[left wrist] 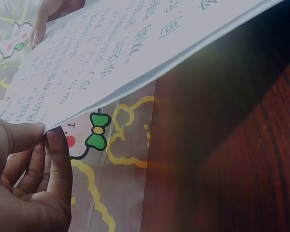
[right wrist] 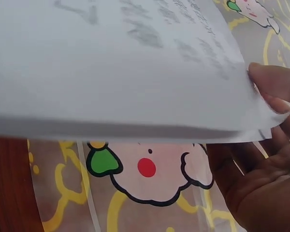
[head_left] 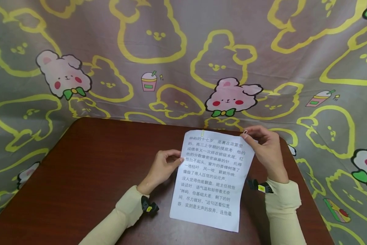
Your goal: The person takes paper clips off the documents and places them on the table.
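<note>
A thin stack of white paper sheets [head_left: 209,180], printed with lines of Chinese characters, is held up at a tilt over the table. My left hand [head_left: 160,168] pinches its left edge between thumb and fingers, as the left wrist view also shows. At the upper right corner my right hand [head_left: 269,151] grips the sheets, thumb on the printed face and fingers behind. A small white paper clip [head_left: 245,132] pokes up at the right thumb's tip. A yellow paper clip [head_left: 202,133] sits on the top edge, towards the left. In the right wrist view the sheets' corner bends slightly.
The dark reddish-brown table [head_left: 88,177] lies beneath, with rounded far corners. Behind it and at the sides hangs a grey curtain [head_left: 174,75] with yellow outlines and cartoon rabbits. Each wrist wears a black strap with a small device [head_left: 148,206].
</note>
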A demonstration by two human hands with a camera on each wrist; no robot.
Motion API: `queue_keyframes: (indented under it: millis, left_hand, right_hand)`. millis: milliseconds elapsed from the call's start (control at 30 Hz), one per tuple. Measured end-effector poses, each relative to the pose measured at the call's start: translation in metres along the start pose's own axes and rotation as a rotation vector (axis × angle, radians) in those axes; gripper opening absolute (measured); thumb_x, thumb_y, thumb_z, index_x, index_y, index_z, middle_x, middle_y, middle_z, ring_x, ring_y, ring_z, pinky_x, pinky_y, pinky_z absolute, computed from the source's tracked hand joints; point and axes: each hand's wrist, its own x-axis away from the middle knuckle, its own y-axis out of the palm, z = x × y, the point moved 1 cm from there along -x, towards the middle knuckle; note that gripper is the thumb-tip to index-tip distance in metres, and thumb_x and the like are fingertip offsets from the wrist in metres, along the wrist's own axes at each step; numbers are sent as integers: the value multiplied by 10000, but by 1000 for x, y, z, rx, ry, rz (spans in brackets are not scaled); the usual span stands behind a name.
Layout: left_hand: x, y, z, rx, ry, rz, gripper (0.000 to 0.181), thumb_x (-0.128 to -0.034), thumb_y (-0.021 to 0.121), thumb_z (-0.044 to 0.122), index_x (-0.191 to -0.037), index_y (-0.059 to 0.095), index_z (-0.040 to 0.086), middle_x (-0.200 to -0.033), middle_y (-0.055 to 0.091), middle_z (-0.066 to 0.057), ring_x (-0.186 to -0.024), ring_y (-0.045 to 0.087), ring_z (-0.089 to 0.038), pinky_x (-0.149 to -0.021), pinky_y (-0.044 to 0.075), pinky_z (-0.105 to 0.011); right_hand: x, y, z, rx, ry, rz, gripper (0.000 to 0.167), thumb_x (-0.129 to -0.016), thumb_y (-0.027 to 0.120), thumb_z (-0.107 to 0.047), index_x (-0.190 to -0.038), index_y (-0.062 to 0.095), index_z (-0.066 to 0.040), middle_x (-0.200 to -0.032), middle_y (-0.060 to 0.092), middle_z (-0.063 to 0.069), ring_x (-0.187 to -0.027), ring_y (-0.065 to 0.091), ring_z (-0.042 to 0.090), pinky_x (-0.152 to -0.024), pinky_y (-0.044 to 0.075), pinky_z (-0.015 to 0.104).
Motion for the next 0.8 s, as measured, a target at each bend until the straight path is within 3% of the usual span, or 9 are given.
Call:
queue_keyframes:
  millis: [233, 800]
  left_hand:
    - [0, -2, 0, 1, -7, -5, 163, -959, 714, 16, -1109, 773, -1, -1016, 779, -171, -828, 728, -132, -754, 568, -217]
    - [-2, -4, -2, 2, -11, 1, 167, -960, 714, 21, -1115, 773, 2, -1013, 775, -173, -827, 723, -157, -744, 561, -222]
  right_hand:
    - [0, -6, 0, -3, 18, 51, 172, -930, 756, -22, -1088, 729, 41, -906, 735, -205, -788, 667, 40, -671, 506, 178]
    - [1, -19, 2, 14, 49, 79, 166, -934, 746, -16, -1092, 731, 33, -889, 732, -209, -817, 686, 24, -740, 526, 151]
